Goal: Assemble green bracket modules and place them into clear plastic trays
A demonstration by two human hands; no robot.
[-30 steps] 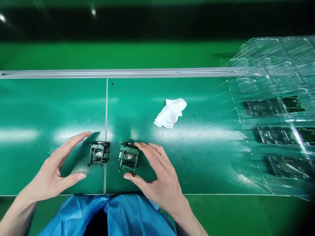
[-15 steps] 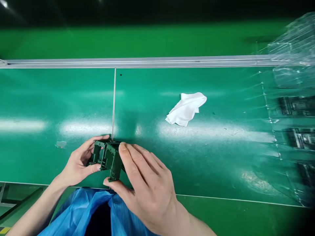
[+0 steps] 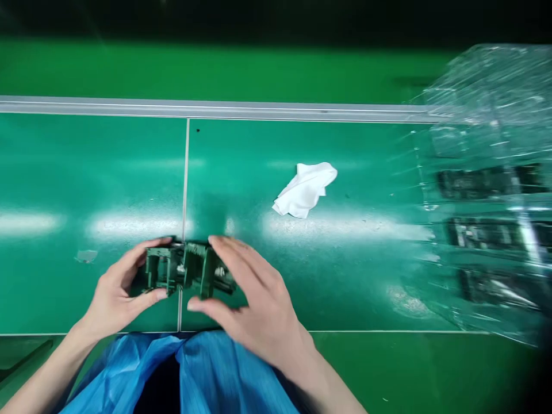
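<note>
Between my two hands, near the front edge of the bench, is a dark green-black part with open, frame-like sections (image 3: pixel 196 267), slightly blurred. My left hand (image 3: pixel 112 296) pinches its left section (image 3: pixel 161 267) with the thumb below and fingers above. My right hand (image 3: pixel 263 310) is closed round its right section, index finger on top and thumb at the lower edge. Whether the two sections are one piece or two pressed together, I cannot tell. Part of the right section is hidden behind my right fingers.
A crumpled white cloth (image 3: pixel 305 190) lies on the green bench (image 3: pixel 323 276), right of centre. At the right stand clear plastic trays (image 3: pixel 487 92) with several dark parts (image 3: pixel 487 234) in their compartments. A metal rail (image 3: pixel 259 110) runs along the back edge.
The view has turned to the right, showing more of the trays. The dark part has tilted to sit more level between my hands, its right section raised.
</note>
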